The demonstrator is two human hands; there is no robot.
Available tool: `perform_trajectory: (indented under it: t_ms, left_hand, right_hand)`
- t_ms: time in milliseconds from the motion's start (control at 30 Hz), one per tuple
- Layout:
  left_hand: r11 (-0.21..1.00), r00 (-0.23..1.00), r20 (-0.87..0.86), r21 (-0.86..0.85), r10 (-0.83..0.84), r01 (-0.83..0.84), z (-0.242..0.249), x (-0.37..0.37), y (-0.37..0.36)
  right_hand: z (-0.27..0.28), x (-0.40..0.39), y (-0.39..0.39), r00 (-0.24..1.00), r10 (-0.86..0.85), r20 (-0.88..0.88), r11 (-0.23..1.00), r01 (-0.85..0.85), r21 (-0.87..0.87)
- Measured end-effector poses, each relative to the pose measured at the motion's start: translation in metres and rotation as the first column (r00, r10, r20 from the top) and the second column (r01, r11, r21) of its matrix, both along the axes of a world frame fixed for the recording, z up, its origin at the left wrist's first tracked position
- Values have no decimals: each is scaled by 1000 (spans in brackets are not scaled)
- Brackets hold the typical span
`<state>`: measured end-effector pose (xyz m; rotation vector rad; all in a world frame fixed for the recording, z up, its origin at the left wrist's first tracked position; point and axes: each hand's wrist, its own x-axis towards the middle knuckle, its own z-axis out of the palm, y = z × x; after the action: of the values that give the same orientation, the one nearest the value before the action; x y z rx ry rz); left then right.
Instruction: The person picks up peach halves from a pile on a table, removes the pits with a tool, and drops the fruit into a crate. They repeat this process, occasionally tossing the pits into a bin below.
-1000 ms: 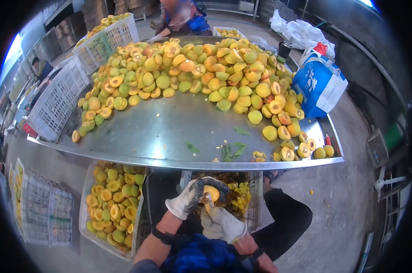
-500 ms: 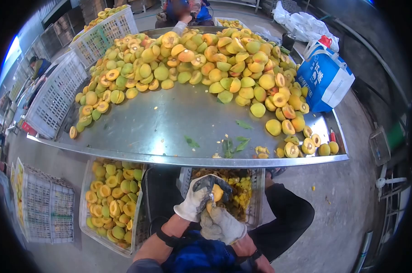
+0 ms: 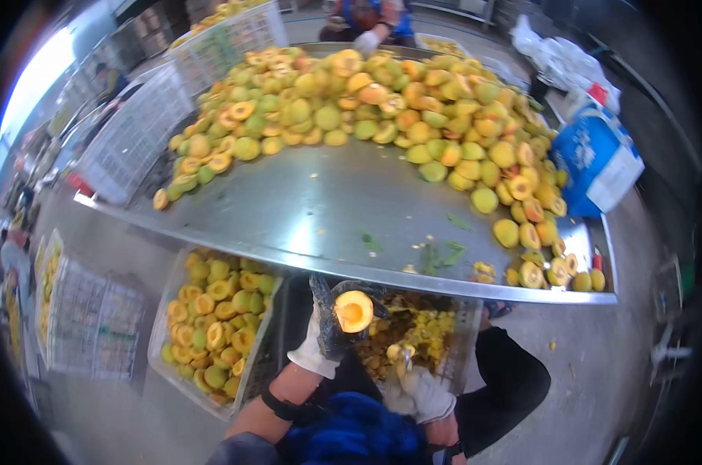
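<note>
My left hand (image 3: 324,333), in a white glove with dark fingers, holds a halved yellow peach (image 3: 352,311) with its cut face and round hollow toward me. Lower right, my gloved right hand (image 3: 422,394) is closed around a small metal-tipped tool (image 3: 407,358). A yellow bit of fruit sits at the tool's tip, above a crate of peach scraps (image 3: 432,333). Left of my hands stands a crate filled with peach halves (image 3: 219,318). The tool's handle is mostly hidden in my right glove.
A metal table (image 3: 289,194) ahead bears a large heap of peach halves (image 3: 382,93), with leaves near its front edge. A blue bag (image 3: 591,163) stands at its right side, white crates (image 3: 138,132) at its left. Across it, another person's gloved hand (image 3: 366,43) touches the heap.
My hands have moved apart: the left went up with the peach half, the right down and to the right with the tool. The view has shifted, and the other person's hand is on the heap's far edge.
</note>
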<state>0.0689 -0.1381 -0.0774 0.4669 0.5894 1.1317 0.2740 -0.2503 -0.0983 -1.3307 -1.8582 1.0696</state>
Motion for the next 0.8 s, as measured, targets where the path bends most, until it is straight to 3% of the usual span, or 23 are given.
perform_trajectory:
  t_ms: [67,100,133,167,200,233,267,300,367,433,500,633,667,800]
  left_hand:
    - [973,955,-288,230,67,1,8,-37,2]
    - [896,756,-580,444,304,-18,3,-65,-3]
    - [793,424,-733,607,532,54,-11,-97,-13]
    - [884,380,-808,464,451,-61,9,-116,-25]
    - [934,361,-863,306,353,-184,29,-134,-36]
    - [954,192,-936,274,294,-123,19,-167,-37]
    - [958,-15,-961,277,277,-77,9,-198,-42]
    - [964,-217,-944,262,250,-30,-1,-227,-49]
    - [973,-429,-901,153,67,-171,-17,-276,-69]
    - [931,-513,-840,26,-178,-365,-25,-313,-85]
    - [929,-621,-754,36,-216,-368,-66,-352,-112]
    - [967,-785,-569,-87,-245,-238,-118,-385,-152]
    - [971,-748,-635,-14,-192,-238,-130,-393,-157]
    - [924,-676,-631,-286,-380,-253,-84,-364,-140]
  right_hand:
    - [-36,8,12,950,37,311,999,-31,-24]
    - [-91,23,13,670,88,737,964,-244,106]
    - [-106,30,5,963,-170,209,968,203,-150]
    - [-108,31,-1,786,-580,-214,704,351,-617]
    - [-79,22,7,809,-568,-152,683,360,-636]
    - [-55,14,17,820,-565,-88,660,386,-645]
    - [-85,25,14,849,-527,33,633,418,-651]
    - [-84,14,15,864,-501,60,686,438,-581]
    - [-75,-8,10,877,-464,124,773,470,-427]
    - [-85,-6,10,927,-350,135,796,370,-479]
    - [-96,-1,8,962,-232,143,801,272,-533]
    - [-88,-10,14,937,-271,222,769,350,-535]
    - [-93,-8,15,936,-261,235,787,348,-509]
    - [-118,1,15,953,-150,262,878,250,-408]
